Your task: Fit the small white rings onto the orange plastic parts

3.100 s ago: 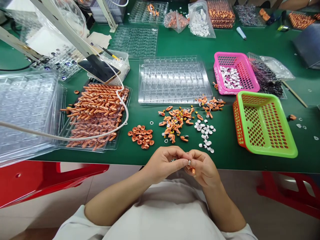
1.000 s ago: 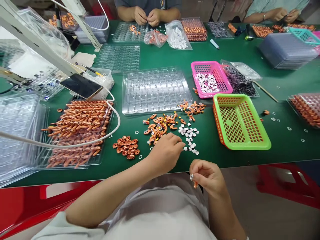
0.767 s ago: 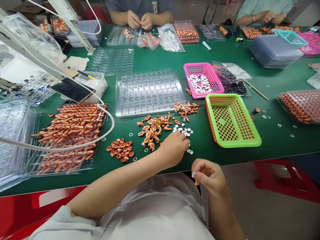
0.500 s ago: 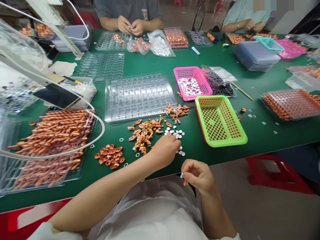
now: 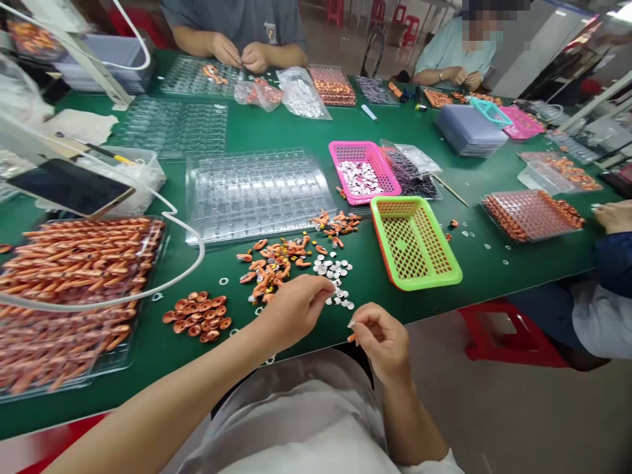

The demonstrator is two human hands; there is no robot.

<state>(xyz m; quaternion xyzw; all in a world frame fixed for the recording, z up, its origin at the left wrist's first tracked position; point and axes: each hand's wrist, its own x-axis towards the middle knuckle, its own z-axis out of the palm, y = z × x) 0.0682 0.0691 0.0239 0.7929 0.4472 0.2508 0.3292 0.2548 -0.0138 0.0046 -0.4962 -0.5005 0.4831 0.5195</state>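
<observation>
My left hand (image 5: 300, 308) is at the near-left edge of a loose group of small white discs (image 5: 338, 266), thumb and fingertips pinched together. Whether a disc is between them I cannot make out. At the table's front edge, my right hand (image 5: 382, 339) is closed on a small orange piece (image 5: 351, 338) with a white tip; the fingers cover most of it. Left of the discs lies a heap of curved orange parts (image 5: 274, 270) with yellow and grey bits. Copper-coloured cups (image 5: 198, 316) are piled near my left forearm.
A green basket (image 5: 444, 280) and a pink basket (image 5: 363, 197) of white pieces stand beyond my hands. A clear moulded tray (image 5: 257, 191) lies at centre. Stacked orange parts (image 5: 83, 263), a phone (image 5: 69, 186) and a white cable (image 5: 200, 253) are left. Co-workers sit opposite; another person's hand (image 5: 615, 216) is right.
The view has swung to the right, bringing another person's arm into sight. My left hand has drawn back slightly from above the white discs, uncovering more of them. My right hand keeps its grip.
</observation>
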